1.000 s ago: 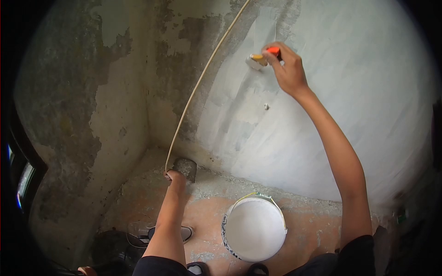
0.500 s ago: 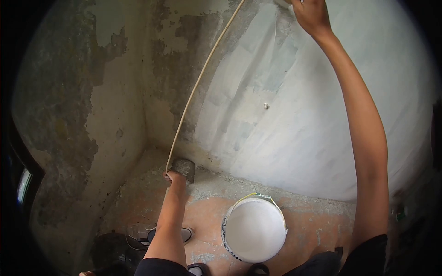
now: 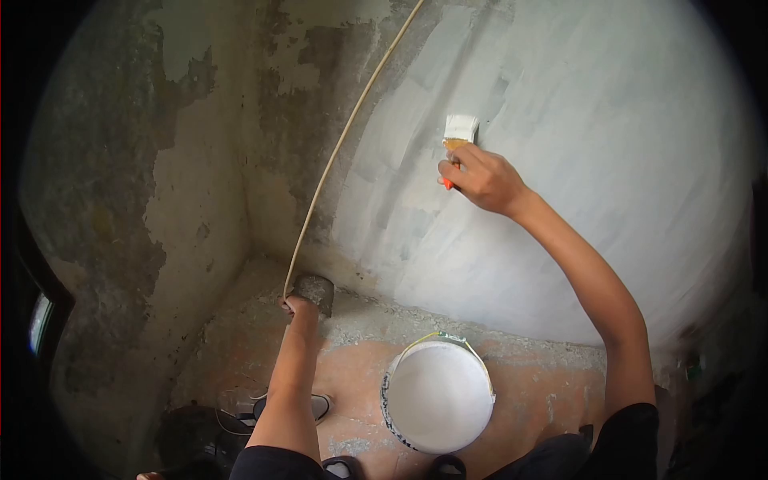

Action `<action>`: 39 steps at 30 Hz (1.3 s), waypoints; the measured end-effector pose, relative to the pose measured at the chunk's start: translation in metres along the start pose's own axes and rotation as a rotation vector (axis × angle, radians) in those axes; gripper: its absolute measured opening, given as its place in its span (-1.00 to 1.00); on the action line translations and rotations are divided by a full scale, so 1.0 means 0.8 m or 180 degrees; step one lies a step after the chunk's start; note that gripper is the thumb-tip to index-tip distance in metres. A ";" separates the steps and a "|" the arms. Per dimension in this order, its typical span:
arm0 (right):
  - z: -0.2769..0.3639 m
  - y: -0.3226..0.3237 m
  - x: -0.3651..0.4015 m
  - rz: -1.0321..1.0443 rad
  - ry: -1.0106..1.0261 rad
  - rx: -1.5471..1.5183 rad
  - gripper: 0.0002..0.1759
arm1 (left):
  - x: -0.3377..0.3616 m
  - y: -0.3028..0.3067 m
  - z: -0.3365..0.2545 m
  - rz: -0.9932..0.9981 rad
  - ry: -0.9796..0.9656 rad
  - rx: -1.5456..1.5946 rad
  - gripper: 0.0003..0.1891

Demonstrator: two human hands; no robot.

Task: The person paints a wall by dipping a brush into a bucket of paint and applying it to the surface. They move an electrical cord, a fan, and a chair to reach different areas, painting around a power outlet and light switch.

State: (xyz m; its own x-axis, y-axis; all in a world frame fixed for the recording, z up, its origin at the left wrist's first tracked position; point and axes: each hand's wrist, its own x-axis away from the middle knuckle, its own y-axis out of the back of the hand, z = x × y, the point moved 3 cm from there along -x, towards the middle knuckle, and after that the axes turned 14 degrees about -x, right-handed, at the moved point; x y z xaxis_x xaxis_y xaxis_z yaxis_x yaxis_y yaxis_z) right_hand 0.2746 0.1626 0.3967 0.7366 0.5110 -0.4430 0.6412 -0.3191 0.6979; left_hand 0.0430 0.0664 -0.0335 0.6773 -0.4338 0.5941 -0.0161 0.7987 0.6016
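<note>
My right hand is closed on the orange handle of a paintbrush, whose white-coated bristles point up against the partly painted wall. Lower left, my left hand is closed round a pale cable that curves up past the top edge of the view. Between my arms, a round bucket of white paint stands on the floor, its yellow handle raised at the far rim.
A grey cylindrical block sits beside my left hand at the wall's foot. Peeling, stained wall fills the left side. Dark objects and a thin wire lie at lower left, near my feet. The floor is stained orange and grey.
My right hand has come down and left from the top of the view, bringing the paintbrush into sight. My left hand still holds the cable in nearly the same place.
</note>
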 end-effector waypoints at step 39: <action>-0.033 -0.001 -0.017 -0.0631 -0.1574 -0.0907 -0.80 | -0.008 -0.006 0.001 -0.0292 0.0229 0.0128 -0.94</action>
State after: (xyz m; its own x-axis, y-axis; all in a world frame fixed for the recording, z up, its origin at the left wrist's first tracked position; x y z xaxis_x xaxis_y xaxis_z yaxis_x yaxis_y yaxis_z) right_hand 0.2584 0.1775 0.4169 0.6654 0.0854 -0.7415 0.7439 0.0055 0.6682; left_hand 0.0378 0.0650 -0.0396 0.7282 -0.4723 0.4966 0.0198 0.7389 0.6736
